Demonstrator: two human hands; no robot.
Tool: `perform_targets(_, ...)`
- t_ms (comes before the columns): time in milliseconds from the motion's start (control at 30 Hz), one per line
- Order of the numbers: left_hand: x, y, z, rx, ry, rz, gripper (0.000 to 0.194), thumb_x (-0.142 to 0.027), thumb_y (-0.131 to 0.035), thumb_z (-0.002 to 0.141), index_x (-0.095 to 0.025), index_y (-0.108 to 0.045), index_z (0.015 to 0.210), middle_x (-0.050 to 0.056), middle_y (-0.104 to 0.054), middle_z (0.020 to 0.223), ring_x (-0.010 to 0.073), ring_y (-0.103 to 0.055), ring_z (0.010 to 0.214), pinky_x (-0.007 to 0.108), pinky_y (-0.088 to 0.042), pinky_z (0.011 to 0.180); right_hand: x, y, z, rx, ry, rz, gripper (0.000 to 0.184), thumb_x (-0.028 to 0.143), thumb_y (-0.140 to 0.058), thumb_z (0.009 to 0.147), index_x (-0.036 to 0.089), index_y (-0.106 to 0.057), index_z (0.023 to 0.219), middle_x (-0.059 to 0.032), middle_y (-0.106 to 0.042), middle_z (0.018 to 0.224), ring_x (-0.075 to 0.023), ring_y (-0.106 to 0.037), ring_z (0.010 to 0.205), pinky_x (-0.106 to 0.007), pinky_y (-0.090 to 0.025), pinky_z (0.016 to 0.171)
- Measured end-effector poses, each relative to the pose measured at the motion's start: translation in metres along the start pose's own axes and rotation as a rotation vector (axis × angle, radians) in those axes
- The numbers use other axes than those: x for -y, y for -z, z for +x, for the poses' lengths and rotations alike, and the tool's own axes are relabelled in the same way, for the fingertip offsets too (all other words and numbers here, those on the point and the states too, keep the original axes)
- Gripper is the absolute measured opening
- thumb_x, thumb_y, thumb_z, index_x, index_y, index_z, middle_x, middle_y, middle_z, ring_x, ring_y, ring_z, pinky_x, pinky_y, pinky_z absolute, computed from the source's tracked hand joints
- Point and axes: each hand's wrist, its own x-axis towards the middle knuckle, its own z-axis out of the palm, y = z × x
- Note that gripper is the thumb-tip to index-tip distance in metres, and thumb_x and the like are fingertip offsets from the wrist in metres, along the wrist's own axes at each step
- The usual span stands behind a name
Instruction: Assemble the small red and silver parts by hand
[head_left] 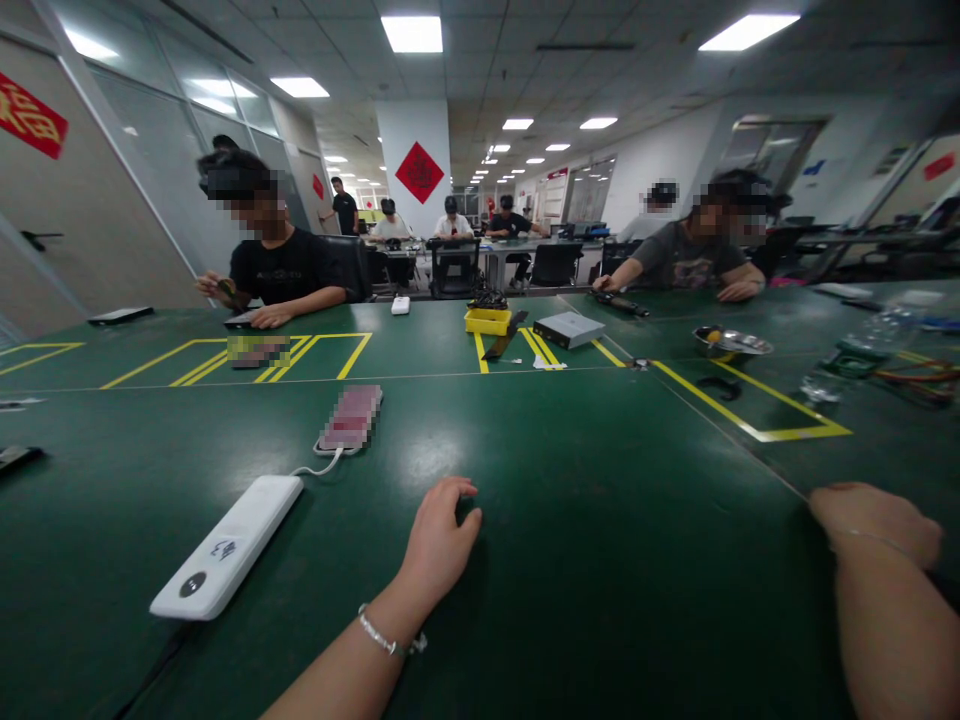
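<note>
The left hand is at the green surface, its grip loosely curled with a gap between thumb and fingers and nothing held; a silvery bracelet circles the wrist. The right hand is well apart from it, near the right edge of the view, with its fingers mostly hidden, so I cannot tell how far its grip is closed or whether it has hold of anything. To the left of the left hand, a white power bank lies slantwise on the surface, and a white cable runs from its far end to a phone lying just beyond. Farther across are a yellow tray with dark cables in it, a grey box near the tray, and a metal bowl. Two co-workers sit opposite, one in a black top, one in a grey top.
</note>
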Motion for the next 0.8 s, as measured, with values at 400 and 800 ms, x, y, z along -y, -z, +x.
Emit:
perform_targets(400,-0.003,0.002,-0.001,0.086,0.011,0.078,0.040,-0.024,-0.049,0.074,-0.021,-0.047,0.114,0.005,-0.051,0.118,0.0212,-0.044,0.112,0.038,-0.033,0.095,0.207,-0.013,-0.156,0.065,0.869,-0.003,0.033,0.027,-0.038,0.078,0.013,-0.060,0.098,-0.0104,-0.052,0.112,-0.0204,-0.042,0.108,-0.037,-0.030,0.095)
perform_targets(800,-0.005,0.000,-0.006,0.241,-0.094,0.175,0.051,-0.027,-0.050,0.073,-0.022,-0.039,0.123,0.004,-0.049,0.124,0.0209,-0.035,0.120,0.041,-0.021,0.102,0.224,-0.012,-0.181,0.253,0.958,-0.128,0.038,0.031,-0.034,0.081,0.015,-0.054,0.109,-0.0099,-0.053,0.110,-0.0199,-0.045,0.103,-0.035,-0.032,0.091)
